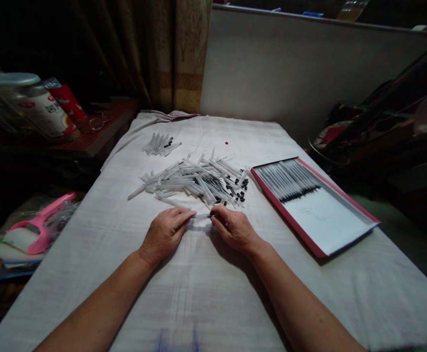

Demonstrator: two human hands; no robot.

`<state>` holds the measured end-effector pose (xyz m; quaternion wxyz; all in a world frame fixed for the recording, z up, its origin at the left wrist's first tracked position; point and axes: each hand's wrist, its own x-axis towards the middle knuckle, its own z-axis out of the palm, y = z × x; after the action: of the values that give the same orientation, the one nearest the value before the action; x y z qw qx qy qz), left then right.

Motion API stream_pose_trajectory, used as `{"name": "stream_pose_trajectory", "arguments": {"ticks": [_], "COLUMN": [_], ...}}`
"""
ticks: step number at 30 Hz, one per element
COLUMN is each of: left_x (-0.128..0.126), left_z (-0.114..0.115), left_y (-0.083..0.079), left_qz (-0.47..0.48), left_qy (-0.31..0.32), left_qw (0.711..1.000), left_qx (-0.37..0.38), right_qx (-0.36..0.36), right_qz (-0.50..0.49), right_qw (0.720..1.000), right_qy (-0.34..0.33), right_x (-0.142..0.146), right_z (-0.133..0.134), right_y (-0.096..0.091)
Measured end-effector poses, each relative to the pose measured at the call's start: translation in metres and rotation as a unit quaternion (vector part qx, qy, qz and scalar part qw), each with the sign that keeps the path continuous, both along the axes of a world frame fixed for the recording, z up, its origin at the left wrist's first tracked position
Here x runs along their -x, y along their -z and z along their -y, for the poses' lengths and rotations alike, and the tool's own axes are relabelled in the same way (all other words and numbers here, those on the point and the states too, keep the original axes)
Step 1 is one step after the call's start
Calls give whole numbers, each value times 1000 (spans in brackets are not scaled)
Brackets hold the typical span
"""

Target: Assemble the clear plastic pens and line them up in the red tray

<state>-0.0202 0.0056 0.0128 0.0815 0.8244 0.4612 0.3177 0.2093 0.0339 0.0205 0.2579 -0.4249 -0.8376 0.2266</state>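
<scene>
Between my two hands a clear pen (201, 216) lies level, just above the cloth. My left hand (165, 230) pinches its left end. The fingers of my right hand (233, 226) close on its right end, where a bit of black shows; they hide most of that end. Just beyond my hands spreads a pile of clear pen barrels (180, 181) mixed with thin dark refills (213, 186). Small black pen plugs (241, 183) lie at the pile's right side. To the right, a shallow red-edged box (330, 230) holds a row of pens (290, 178) with black ends.
A smaller group of barrels (159, 144) lies behind the pile, and a tiny red piece (227, 143) sits farther back. Jars (33, 107) and glasses (98, 122) stand on a side table at left. A pink plastic object (40, 225) lies low beside the white-covered table (184, 303).
</scene>
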Motion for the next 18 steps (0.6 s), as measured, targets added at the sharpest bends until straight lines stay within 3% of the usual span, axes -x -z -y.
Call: {"name": "stream_pose_trajectory", "arguments": {"ticks": [4, 11, 18], "left_x": [0, 0, 0], "left_z": [0, 0, 0], "left_y": [0, 0, -5], "left_qz": [0, 14, 11], "left_qy": [1, 4, -9], "left_qw": [1000, 1000, 999], "left_qx": [0, 6, -39], "right_qx": [-35, -30, 10], "right_qz": [37, 44, -37], "right_qw": [999, 999, 999], "right_qy": [4, 0, 3], "right_x": [2, 3, 8], "right_z": [0, 1, 3], "right_y": [3, 1, 0]}}
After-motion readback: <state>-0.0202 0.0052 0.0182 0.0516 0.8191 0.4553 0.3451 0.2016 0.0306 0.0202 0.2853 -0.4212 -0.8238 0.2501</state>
